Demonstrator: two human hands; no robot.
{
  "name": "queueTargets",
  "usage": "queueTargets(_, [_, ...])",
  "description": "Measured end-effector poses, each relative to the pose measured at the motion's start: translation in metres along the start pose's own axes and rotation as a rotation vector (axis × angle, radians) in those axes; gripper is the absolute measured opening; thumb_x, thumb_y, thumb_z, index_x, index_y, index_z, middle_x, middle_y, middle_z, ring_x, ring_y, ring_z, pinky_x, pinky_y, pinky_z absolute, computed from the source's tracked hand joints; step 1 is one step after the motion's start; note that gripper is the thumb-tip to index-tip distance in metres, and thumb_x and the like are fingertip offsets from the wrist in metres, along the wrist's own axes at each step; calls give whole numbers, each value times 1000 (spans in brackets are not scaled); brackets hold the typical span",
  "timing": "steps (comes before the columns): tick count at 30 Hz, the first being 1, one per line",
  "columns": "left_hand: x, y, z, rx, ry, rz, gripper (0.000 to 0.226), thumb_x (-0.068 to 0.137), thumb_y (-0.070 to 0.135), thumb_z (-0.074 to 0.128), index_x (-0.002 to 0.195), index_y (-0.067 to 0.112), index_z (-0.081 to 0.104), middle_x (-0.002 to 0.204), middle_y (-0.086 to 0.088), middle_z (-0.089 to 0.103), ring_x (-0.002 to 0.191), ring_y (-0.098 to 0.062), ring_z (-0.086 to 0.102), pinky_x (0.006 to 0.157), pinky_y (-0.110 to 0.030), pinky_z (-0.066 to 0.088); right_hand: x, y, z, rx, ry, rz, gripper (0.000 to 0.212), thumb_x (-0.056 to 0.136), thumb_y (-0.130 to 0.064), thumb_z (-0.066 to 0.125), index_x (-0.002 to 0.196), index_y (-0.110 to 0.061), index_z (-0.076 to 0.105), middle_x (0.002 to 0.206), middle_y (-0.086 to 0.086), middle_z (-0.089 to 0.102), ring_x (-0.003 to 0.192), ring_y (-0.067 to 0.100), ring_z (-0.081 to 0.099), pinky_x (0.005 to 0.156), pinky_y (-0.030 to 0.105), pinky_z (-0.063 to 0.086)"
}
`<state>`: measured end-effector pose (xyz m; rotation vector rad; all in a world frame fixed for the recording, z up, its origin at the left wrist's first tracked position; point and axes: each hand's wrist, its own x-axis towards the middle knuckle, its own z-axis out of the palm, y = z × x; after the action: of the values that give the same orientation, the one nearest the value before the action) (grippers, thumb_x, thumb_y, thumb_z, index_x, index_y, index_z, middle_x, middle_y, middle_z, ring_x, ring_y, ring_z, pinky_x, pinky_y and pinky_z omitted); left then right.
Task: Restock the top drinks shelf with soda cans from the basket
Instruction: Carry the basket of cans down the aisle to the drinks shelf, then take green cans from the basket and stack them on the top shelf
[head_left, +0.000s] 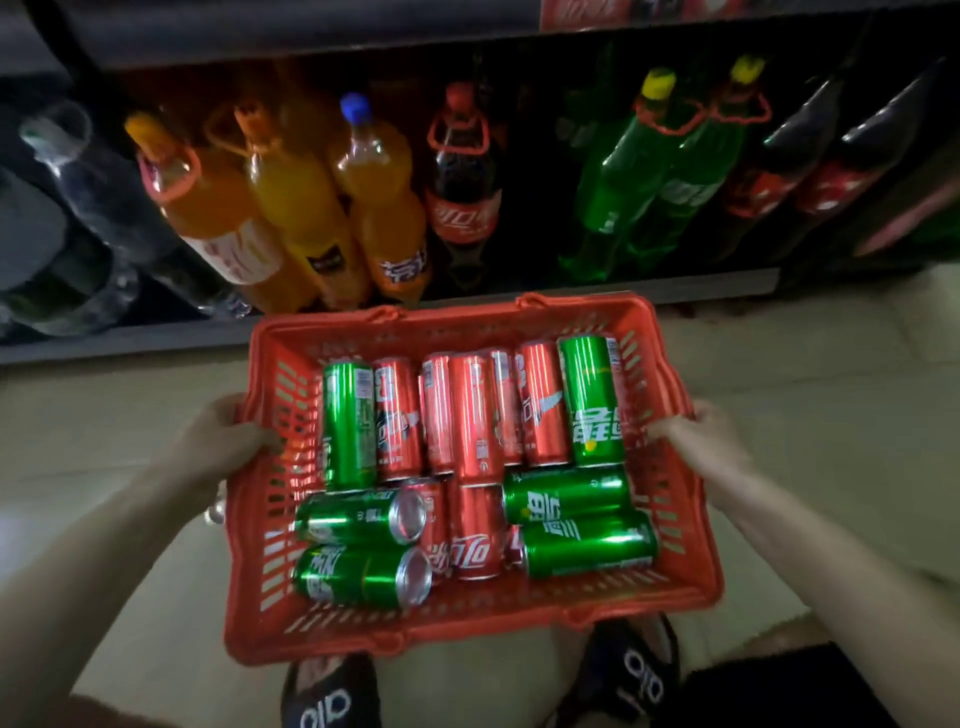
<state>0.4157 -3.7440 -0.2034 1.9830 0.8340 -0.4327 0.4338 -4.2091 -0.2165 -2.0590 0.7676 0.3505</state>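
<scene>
Both hands, left (228, 436) and right (696, 431), gripping basket (415, 631) side rims, long axis crosswise, cans (472, 415) flat inside.

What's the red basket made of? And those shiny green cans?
The red basket looks like moulded plastic: matte, one colour, with slotted walls. The green cans look like metal, probably aluminium: glossy printed sides with bright streaks of reflected light, and bare silver ends on two of them.

The single head camera looked steeply down from above and behind the left hand (228, 436) and right hand (698, 434), close over the basket (467, 631) between them, facing the bottle shelf (130, 340) beyond.
</scene>
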Motion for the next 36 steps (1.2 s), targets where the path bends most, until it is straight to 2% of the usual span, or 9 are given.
queueTargets(5, [7, -7, 20, -12, 26, -82, 33, 83, -21, 56, 96, 8, 66, 79, -14, 70, 65, -28, 64, 45, -25, 55, 34, 1, 23, -67, -37, -30, 9, 68, -13, 73, 75, -18, 72, 69, -3, 72, 71, 22, 69, 73, 35, 55])
queueTargets(11, [24, -3, 28, 27, -7, -147, 26, 84, -16, 60, 97, 6, 67, 93, -23, 72, 80, -38, 68, 72, -36, 56, 59, 1, 36, -129, -78, 25, 17, 68, -17, 74, 85, -17, 73, 76, 0, 74, 69, 22, 71, 74, 35, 60])
queueTargets(16, [37, 11, 39, 57, -21, -148, 37, 84, -21, 54, 119, -11, 61, 98, -31, 68, 66, -33, 62, 38, -25, 54, 68, 4, 42, -112, -103, 73, 15, 75, -12, 72, 90, -15, 71, 79, 6, 74, 68, 25, 72, 69, 35, 60])
queueTargets(19, [40, 21, 41, 101, -18, -154, 30, 84, -21, 54, 110, -9, 64, 84, -24, 67, 53, -29, 64, 33, -23, 49, 72, 0, 43, -107, -79, 78, 16, 70, -13, 73, 86, -15, 72, 78, 5, 74, 71, 27, 72, 77, 41, 61])
queueTargets(21, [44, 22, 40, 101, -30, -174, 31, 85, -21, 55, 110, -5, 64, 78, -18, 65, 49, -24, 66, 39, -26, 50, 72, -4, 44, -111, -71, 70, 17, 68, -14, 73, 85, -14, 72, 78, 4, 74, 71, 26, 72, 76, 40, 61])
queueTargets(23, [48, 20, 38, 108, -45, -194, 36, 84, -20, 57, 118, -9, 64, 81, -18, 67, 62, -29, 65, 50, -30, 52, 71, -7, 45, -114, -71, 59, 16, 69, -16, 73, 85, -16, 71, 78, 3, 74, 70, 25, 71, 74, 36, 60])
queueTargets(26, [51, 19, 36, 118, -49, -196, 36, 84, -20, 57, 117, -8, 64, 80, -18, 67, 64, -30, 63, 44, -28, 52, 73, -10, 48, -138, -63, 44, 16, 69, -20, 72, 85, -18, 72, 78, 2, 74, 72, 25, 71, 77, 38, 60])
queueTargets(30, [52, 25, 40, 89, -39, -199, 33, 86, -20, 56, 112, 0, 64, 76, -14, 65, 48, -22, 65, 43, -27, 50, 72, -11, 47, -127, -46, 46, 13, 71, -17, 72, 83, -19, 72, 77, 2, 74, 73, 25, 71, 79, 41, 60])
queueTargets(36, [66, 26, 43, 70, -74, -199, 35, 86, -16, 58, 117, 1, 63, 84, -16, 69, 70, -30, 65, 61, -33, 51, 78, -13, 46, -103, -31, 73, 12, 72, -13, 71, 83, -18, 72, 77, 3, 74, 73, 26, 71, 80, 42, 61])
